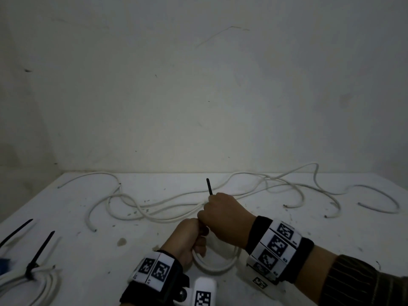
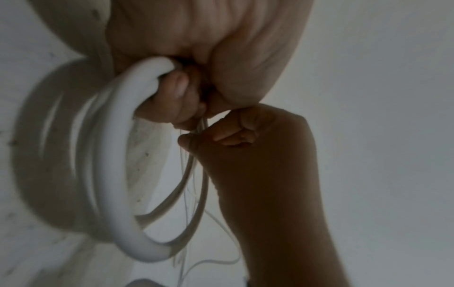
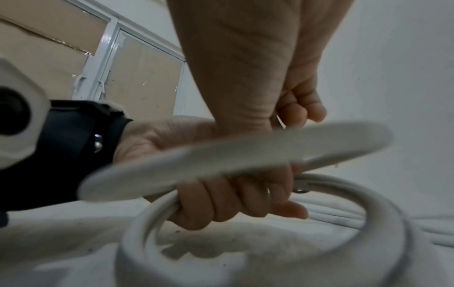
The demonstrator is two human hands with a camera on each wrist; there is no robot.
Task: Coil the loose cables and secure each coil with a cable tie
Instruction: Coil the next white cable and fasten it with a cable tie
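A white cable coil (image 1: pixel 217 260) is gripped at its upper edge by the left hand (image 1: pixel 187 239), fingers curled round the gathered turns, low in the centre of the head view. The right hand (image 1: pixel 223 214) is clenched just above it, touching the left, around a black cable tie (image 1: pixel 209 186) whose free tail juts up out of the fist.

The step in hand is judged to be the cinching of the tie around the bundle. It is done well if the turns are kept pinched flat together while the tail is drawn straight along its own line, so that no loop slips out before the lock bites. The tie's head is hidden between the two hands, so it can only be presumed to be already threaded.

The coil hangs below both hands, its lower arc resting on or close to the white counter (image 1: pixel 331 228). Loose cables (image 1: pixel 154 208) are left sprawled across the far side of the counter, beyond the hands. At the lower left of the frame a finished coil (image 1: pixel 35 281) is seen bound with its own black tie (image 1: pixel 40 250).
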